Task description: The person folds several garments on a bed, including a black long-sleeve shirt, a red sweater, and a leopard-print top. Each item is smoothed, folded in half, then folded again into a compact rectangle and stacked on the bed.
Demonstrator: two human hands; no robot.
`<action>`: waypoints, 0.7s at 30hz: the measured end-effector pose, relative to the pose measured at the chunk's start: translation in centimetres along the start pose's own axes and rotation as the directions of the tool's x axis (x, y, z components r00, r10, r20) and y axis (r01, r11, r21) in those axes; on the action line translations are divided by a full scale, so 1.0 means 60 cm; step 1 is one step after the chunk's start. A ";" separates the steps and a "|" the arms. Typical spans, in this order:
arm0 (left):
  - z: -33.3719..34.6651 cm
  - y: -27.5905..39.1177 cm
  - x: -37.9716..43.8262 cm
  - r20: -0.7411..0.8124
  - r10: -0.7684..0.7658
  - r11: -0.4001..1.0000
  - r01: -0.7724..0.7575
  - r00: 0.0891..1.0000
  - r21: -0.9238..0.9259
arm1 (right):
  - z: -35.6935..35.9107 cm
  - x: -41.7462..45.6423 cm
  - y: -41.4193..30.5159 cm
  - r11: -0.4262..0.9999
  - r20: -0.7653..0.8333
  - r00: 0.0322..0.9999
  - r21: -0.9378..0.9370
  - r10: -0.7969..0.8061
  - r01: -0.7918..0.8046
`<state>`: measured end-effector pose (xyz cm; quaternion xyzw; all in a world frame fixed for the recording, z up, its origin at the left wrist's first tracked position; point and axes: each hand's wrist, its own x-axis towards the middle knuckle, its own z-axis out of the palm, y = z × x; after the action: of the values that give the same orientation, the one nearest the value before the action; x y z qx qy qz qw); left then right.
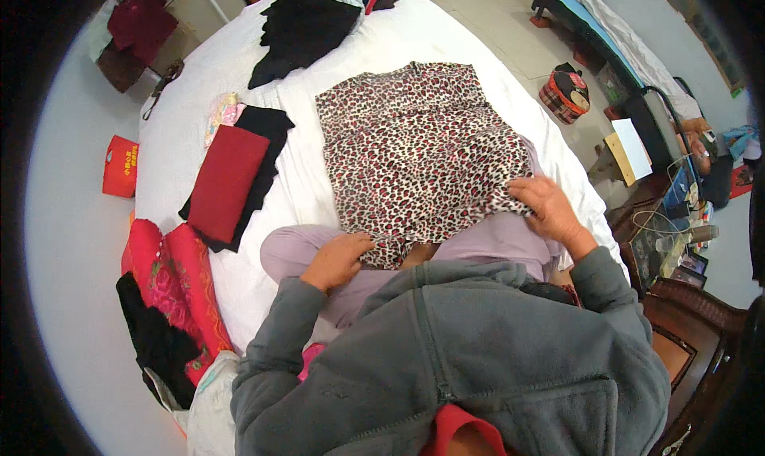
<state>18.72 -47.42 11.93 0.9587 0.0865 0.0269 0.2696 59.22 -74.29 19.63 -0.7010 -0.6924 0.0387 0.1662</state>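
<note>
A leopard-print garment (412,157) in white, black and red lies spread over the white bed sheet (299,175) and partly across my crossed legs. At its near left corner, my left hand (340,259) grips the cloth between thumb and fingers. My right hand (550,208) holds the near right corner, a little higher up on my thigh. Between the two hands the near edge sags in loose folds. The far edge lies fairly flat on the bed.
To the left, a folded dark red cloth (230,181) rests on black clothing (269,133). Further back lies a black garment (305,29). A red floral quilt (179,277) is bundled by the wall, near a red box (121,166). A plaid bag (565,94) stands on the floor at right.
</note>
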 end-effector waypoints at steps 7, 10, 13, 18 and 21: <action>-0.079 -0.036 -0.009 -0.258 -0.660 0.545 0.214 0.706 -0.810 | -0.074 0.025 0.127 0.591 -0.048 0.948 0.791 0.315 -0.157; -0.096 -0.036 -0.029 -0.168 -0.493 0.743 0.313 0.854 -0.591 | -0.086 0.015 0.139 0.693 0.359 0.922 0.629 0.143 -0.353; -0.087 -0.027 -0.042 0.090 -0.281 0.756 0.279 0.955 -0.593 | -0.081 -0.001 0.129 0.612 0.380 0.925 0.728 0.017 -0.310; -0.088 -0.036 -0.044 0.096 -0.316 0.652 0.290 0.944 -0.701 | -0.089 -0.029 0.131 0.455 0.337 0.937 0.822 0.096 -0.342; -0.107 -0.049 -0.049 0.136 -0.406 0.582 0.371 0.904 -0.724 | -0.107 -0.025 0.152 0.381 0.391 0.908 0.824 0.153 -0.419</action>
<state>14.77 -42.16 15.87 0.7245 0.2814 0.0208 0.6288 69.70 -76.80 22.80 -0.6038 -0.4472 0.5148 0.4128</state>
